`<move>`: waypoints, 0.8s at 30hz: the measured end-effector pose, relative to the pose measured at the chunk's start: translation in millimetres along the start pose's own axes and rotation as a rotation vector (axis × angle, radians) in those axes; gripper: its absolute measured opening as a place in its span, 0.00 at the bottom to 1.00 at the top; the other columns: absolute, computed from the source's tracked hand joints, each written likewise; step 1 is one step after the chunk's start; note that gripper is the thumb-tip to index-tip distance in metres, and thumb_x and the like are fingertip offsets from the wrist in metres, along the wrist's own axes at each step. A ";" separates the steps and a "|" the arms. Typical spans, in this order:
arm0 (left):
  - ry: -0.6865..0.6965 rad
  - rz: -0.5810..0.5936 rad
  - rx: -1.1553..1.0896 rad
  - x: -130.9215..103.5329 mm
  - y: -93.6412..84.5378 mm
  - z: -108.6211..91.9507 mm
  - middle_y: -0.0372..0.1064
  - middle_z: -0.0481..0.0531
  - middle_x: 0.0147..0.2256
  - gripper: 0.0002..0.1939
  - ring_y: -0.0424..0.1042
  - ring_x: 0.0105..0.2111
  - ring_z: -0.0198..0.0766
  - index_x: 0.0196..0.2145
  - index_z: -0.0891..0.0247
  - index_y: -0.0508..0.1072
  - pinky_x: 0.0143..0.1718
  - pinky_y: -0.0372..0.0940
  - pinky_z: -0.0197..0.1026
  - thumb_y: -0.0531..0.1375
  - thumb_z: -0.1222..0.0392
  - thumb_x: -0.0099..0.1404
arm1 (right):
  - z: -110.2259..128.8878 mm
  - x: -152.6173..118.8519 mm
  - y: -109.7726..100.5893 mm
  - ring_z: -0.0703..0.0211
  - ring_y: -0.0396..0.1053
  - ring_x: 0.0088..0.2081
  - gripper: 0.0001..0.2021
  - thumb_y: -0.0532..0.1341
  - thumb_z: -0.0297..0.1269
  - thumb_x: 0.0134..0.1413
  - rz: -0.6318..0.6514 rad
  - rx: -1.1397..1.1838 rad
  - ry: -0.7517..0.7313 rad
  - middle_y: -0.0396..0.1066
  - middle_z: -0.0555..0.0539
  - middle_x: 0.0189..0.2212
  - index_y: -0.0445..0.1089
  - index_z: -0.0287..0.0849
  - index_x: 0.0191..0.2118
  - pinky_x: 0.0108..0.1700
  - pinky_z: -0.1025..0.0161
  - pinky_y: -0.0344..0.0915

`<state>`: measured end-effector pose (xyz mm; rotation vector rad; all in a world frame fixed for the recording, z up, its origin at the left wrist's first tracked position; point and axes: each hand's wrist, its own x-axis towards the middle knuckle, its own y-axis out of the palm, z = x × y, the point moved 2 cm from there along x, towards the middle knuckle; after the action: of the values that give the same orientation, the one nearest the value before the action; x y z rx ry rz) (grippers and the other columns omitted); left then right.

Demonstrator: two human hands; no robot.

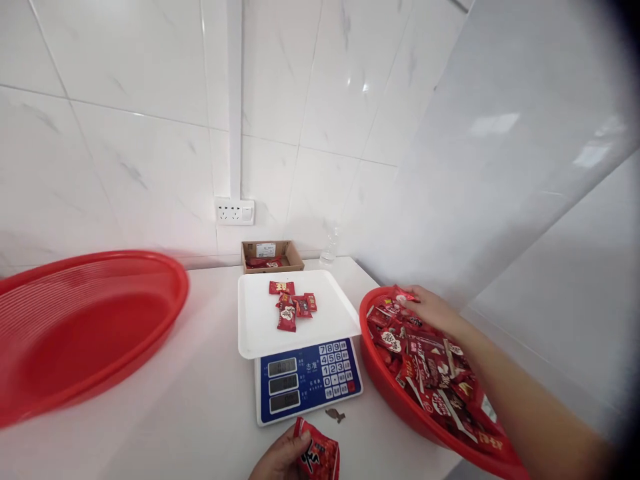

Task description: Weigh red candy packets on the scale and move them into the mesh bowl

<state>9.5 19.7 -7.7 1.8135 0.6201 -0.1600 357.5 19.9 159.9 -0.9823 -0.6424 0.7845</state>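
Observation:
At the bottom of the head view, my left hand (pixel 281 457) is closed on a red snack packet (pixel 321 455) with dark lettering, in front of the scale. My right hand (pixel 429 308) reaches over the far rim of a red plastic basket (pixel 373 363) and pinches a small red packet (pixel 401 294). Many red wrapped snacks (pixel 425 360) fill that basket. Between my hands stands a blue and white digital scale (pixel 309 380). Several small red packets (pixel 287 316) lie grouped on its white tray (pixel 260 333).
A second red basket (pixel 165 320) stands at the left. Behind the scale are a cardboard box (pixel 295 259) with red packets inside and a clear bottle (pixel 329 248). A torn brown scrap (pixel 335 415) lies by the scale. A wall socket (pixel 235 211) is above the table (pixel 210 373).

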 end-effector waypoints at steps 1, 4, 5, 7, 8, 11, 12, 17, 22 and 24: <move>0.002 -0.001 0.000 0.0 -0.3 -0.1 0.71 0.51 0.26 0.14 0.69 0.25 0.36 0.29 0.65 0.69 0.32 0.57 0.37 0.68 0.56 0.50 | 11.5 -1.9 1.5 0.56 0.74 0.35 0.17 0.54 0.41 0.54 0.057 0.086 -0.011 0.77 0.44 0.35 0.69 0.38 0.45 0.36 0.64 0.68; 0.007 -0.008 -0.007 -0.4 -2.5 -0.7 0.71 0.51 0.26 0.13 0.70 0.26 0.37 0.29 0.64 0.69 0.33 0.58 0.38 0.67 0.57 0.50 | 48.8 -9.9 11.2 0.57 0.74 0.32 0.16 0.56 0.46 0.51 0.212 0.301 -0.013 0.76 0.47 0.29 0.70 0.40 0.40 0.32 0.65 0.67; 0.012 -0.006 -0.003 -0.5 -3.5 -0.9 0.71 0.51 0.27 0.13 0.70 0.26 0.38 0.29 0.64 0.68 0.33 0.58 0.39 0.67 0.57 0.50 | 60.4 -12.1 15.1 0.57 0.73 0.29 0.16 0.57 0.47 0.50 0.244 0.322 -0.006 0.76 0.48 0.26 0.71 0.41 0.38 0.30 0.65 0.67; 0.022 -0.003 0.011 -0.3 -5.5 -1.1 0.71 0.52 0.27 0.13 0.70 0.27 0.39 0.29 0.64 0.68 0.33 0.58 0.39 0.67 0.57 0.50 | 81.1 -14.1 22.9 0.58 0.72 0.26 0.15 0.58 0.48 0.48 0.273 0.339 -0.010 0.75 0.48 0.24 0.71 0.41 0.33 0.28 0.65 0.66; 0.024 -0.011 0.014 0.0 -6.7 -0.9 0.71 0.52 0.27 0.14 0.70 0.27 0.39 0.29 0.64 0.68 0.33 0.58 0.39 0.68 0.57 0.49 | 90.1 -13.7 26.5 0.58 0.72 0.26 0.15 0.58 0.49 0.47 0.272 0.347 -0.023 0.75 0.47 0.25 0.71 0.41 0.32 0.28 0.64 0.66; 0.007 -0.068 0.001 1.2 -10.1 0.5 0.71 0.51 0.27 0.16 0.70 0.27 0.40 0.30 0.63 0.68 0.33 0.58 0.41 0.68 0.56 0.46 | 112.1 -10.5 36.0 0.56 0.74 0.31 0.17 0.58 0.47 0.49 0.268 0.406 -0.100 0.77 0.44 0.34 0.71 0.41 0.40 0.36 0.62 0.68; 0.002 -0.084 -0.004 1.7 -11.2 1.0 0.70 0.51 0.27 0.16 0.70 0.27 0.40 0.30 0.62 0.68 0.32 0.58 0.41 0.68 0.56 0.46 | 117.7 -10.4 38.0 0.55 0.74 0.34 0.19 0.58 0.45 0.49 0.261 0.406 -0.126 0.76 0.43 0.38 0.70 0.41 0.44 0.39 0.60 0.69; 0.016 -0.074 0.015 4.2 -14.1 1.0 0.70 0.51 0.27 0.17 0.69 0.27 0.40 0.29 0.62 0.68 0.32 0.57 0.40 0.69 0.55 0.44 | 133.8 -39.1 39.3 0.49 0.71 0.45 0.22 0.57 0.46 0.48 0.178 0.214 -0.265 0.72 0.44 0.48 0.69 0.47 0.50 0.47 0.54 0.67; 0.086 0.025 0.069 2.7 -8.4 -0.8 0.71 0.56 0.30 0.20 0.69 0.28 0.41 0.32 0.66 0.71 0.36 0.58 0.43 0.70 0.56 0.42 | 108.9 -109.1 63.9 0.47 0.70 0.48 0.21 0.60 0.54 0.44 0.361 0.244 -0.322 0.73 0.49 0.47 0.73 0.57 0.46 0.50 0.54 0.67; 0.124 0.035 0.132 -0.5 -5.6 -1.1 0.70 0.57 0.29 0.23 0.69 0.28 0.41 0.32 0.67 0.72 0.38 0.58 0.43 0.71 0.54 0.39 | 89.0 -135.5 89.0 0.46 0.70 0.48 0.20 0.62 0.53 0.40 0.394 0.332 -0.271 0.74 0.49 0.45 0.74 0.60 0.44 0.50 0.55 0.67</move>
<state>6.2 21.7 -11.9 1.9720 0.6778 -0.0657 186.8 -18.7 100.2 -0.7080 -0.5311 1.3441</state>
